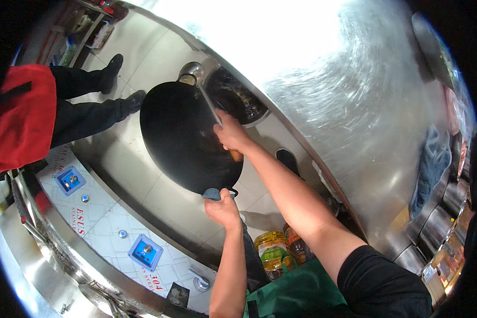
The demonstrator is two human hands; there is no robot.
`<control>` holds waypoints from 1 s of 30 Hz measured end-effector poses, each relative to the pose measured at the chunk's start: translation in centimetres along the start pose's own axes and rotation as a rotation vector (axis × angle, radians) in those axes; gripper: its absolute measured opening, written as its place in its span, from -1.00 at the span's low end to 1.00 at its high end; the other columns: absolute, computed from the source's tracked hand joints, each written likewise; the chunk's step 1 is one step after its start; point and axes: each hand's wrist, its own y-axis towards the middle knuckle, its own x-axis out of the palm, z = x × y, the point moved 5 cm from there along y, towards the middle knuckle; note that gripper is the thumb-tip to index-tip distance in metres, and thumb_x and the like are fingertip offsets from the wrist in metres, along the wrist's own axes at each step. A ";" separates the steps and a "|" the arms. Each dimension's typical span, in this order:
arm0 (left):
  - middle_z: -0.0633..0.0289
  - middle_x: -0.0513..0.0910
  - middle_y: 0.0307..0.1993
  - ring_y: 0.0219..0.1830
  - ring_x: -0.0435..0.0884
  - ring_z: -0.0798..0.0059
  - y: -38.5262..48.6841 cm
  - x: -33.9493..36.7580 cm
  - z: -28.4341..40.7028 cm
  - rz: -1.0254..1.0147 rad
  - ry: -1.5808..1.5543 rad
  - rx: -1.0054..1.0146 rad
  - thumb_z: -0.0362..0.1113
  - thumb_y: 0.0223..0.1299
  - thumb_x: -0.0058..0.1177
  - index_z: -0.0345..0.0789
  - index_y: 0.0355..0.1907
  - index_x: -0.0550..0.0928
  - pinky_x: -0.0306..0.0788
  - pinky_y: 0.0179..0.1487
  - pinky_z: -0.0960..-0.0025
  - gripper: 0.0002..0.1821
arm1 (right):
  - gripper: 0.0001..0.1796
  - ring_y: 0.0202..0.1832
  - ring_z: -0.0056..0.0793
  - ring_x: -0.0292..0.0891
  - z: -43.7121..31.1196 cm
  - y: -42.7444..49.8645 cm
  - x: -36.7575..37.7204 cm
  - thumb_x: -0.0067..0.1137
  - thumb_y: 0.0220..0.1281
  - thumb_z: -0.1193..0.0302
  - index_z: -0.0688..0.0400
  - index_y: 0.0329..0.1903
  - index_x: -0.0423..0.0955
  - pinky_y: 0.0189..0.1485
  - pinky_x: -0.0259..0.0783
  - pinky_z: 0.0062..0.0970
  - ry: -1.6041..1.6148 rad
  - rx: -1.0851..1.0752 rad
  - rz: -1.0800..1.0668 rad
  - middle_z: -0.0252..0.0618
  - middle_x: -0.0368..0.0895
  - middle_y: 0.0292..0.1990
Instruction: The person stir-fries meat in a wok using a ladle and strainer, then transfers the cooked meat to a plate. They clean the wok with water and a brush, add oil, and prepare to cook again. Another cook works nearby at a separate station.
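A large black two-handled wok [183, 135] hangs in front of me above the floor. My left hand [225, 208] grips its near edge beside a loop handle, with a folded blue-grey cloth [212, 194] between hand and metal. In my right hand [232, 133] is a long-handled metal ladle [208, 97] with a wooden grip end [235, 155]. The ladle lies across the wok's right side, and its round bowl [194, 70] is by the wok's far loop handle [187, 78]. No food shows inside the wok.
Right of the wok, a dark-crusted round vessel [238, 97] sits low beside the steel worktop [322, 99]. A co-worker in a red apron [24, 119] stands at left. The stove front [103, 226] has blue control panels [145, 252]. Oil bottles [273, 250] stand near my legs.
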 end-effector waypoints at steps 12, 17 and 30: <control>-0.27 0.63 -0.18 -0.07 0.62 -0.34 -4.6 -1.9 5.5 0.132 0.260 0.160 -0.23 0.05 0.36 -0.57 -0.11 0.54 0.49 0.05 -0.19 -0.51 | -0.33 -0.58 -0.31 0.56 -3.9 -3.8 -2.0 -0.01 0.52 0.46 0.20 0.62 0.19 -0.46 0.53 -0.23 0.035 0.041 0.032 -0.04 0.65 -0.35; -0.30 0.65 -0.20 -0.10 0.62 -0.37 -5.2 -2.0 7.5 0.137 0.208 0.187 -0.26 0.03 0.33 -0.59 -0.13 0.57 0.47 0.04 -0.21 -0.54 | -0.36 -0.51 -0.09 0.66 -1.4 -1.1 -1.9 0.04 0.49 0.43 0.22 0.57 0.24 -0.29 0.60 -0.09 -0.251 -0.126 0.228 0.12 0.73 -0.28; 0.25 0.56 -0.46 -0.52 0.55 0.44 6.9 -9.1 -6.4 -0.345 -0.829 -0.684 -0.59 0.00 0.22 -0.48 -0.38 0.59 0.38 -0.51 0.27 -0.89 | -0.23 0.09 0.21 0.60 -6.8 -21.8 -1.6 0.10 0.52 0.51 0.05 0.70 0.12 0.16 0.52 -0.01 -0.464 -0.482 0.119 0.20 0.61 0.10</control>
